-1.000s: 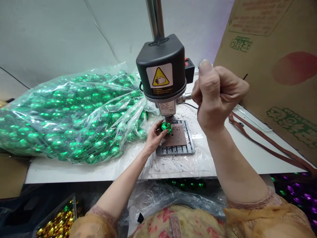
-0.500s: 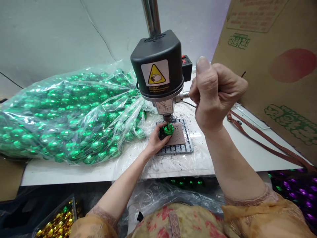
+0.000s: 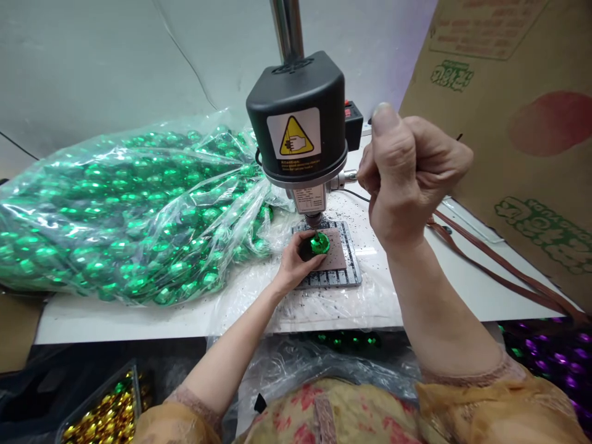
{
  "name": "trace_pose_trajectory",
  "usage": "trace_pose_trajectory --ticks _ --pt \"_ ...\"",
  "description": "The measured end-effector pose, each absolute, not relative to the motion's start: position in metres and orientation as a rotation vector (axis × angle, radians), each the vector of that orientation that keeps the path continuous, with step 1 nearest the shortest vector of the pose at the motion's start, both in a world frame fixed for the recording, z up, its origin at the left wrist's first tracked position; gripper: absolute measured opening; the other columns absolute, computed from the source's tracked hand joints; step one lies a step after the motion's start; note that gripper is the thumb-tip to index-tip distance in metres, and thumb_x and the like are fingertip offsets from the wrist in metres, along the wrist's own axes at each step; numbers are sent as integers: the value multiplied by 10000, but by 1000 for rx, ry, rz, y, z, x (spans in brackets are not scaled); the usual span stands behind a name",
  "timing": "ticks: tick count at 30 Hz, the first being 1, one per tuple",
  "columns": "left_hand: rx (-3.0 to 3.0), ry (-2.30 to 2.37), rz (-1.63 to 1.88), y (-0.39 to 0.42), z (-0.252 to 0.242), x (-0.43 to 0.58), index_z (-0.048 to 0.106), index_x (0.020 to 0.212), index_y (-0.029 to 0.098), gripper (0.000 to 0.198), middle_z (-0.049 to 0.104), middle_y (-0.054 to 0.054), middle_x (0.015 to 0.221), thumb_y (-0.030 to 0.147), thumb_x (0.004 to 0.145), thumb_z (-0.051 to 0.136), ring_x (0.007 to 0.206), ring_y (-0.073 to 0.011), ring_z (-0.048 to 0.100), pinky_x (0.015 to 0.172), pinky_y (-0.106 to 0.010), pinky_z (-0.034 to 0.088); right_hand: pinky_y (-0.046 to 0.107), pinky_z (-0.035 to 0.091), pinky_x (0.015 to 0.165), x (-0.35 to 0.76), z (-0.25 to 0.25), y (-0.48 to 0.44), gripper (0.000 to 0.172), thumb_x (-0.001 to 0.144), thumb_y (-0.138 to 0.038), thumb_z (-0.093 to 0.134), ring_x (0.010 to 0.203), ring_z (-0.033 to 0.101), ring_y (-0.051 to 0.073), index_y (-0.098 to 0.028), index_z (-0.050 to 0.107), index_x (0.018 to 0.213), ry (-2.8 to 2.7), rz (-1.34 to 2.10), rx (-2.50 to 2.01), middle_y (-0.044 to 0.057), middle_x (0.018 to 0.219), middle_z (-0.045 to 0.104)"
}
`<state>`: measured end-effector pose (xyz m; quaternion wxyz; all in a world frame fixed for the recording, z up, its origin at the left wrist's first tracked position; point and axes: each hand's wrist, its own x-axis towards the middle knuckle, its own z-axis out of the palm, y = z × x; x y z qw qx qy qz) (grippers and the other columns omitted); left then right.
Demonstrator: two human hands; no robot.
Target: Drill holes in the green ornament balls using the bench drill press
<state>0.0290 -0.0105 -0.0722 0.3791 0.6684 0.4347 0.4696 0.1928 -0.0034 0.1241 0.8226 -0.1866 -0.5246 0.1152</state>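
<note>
My left hand (image 3: 296,262) has its thumb and index finger curved round a shiny green faceted bead (image 3: 320,243), the fingertips at its edges. The bead sits right below the chuck of a small black bench drill (image 3: 296,123), over a brownish square pad (image 3: 335,251) on the slotted metal base (image 3: 352,271). Whether the bit is inside the bead is hard to see. Raised at the drill's right side, my right hand (image 3: 411,172) is closed in a fist round the end of its feed lever (image 3: 348,176); the grip itself is mostly hidden by the fingers.
A large clear plastic bag (image 3: 139,216) full of green beads fills the left of the white table (image 3: 139,324). Dark shavings surround the base. On the right stand a cardboard box (image 3: 499,123) and a brown strap (image 3: 499,268). Gold beads (image 3: 104,413) lie in a bin below left, purple beads (image 3: 559,364) below right.
The green bead and my left hand have shifted slightly right, and the bead shows a different, somewhat blurred side. My right hand stays on the lever, nearly unmoved. The view has shifted a little.
</note>
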Motion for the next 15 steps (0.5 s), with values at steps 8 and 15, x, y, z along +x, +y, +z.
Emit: trace_pose_trajectory --ticks 8,15 --pt "1696 1089 1213 -12 -74 29 567 1257 210 567 657 -113 1270 397 782 814 1192 -264 638 1080 -471 505 288 225 425 188 107 -6 422 899 -188 593 391 333 39 -193 434 508 -1086 156 -301 -65 444 350" --pt "1719 1090 1212 -12 -75 28 565 1264 217 576 652 -116 1293 412 783 816 1212 -270 632 1090 -483 497 313 248 447 192 95 -11 448 905 -263 585 404 361 62 -200 429 489 -1128 121 -381 -49 442 354"
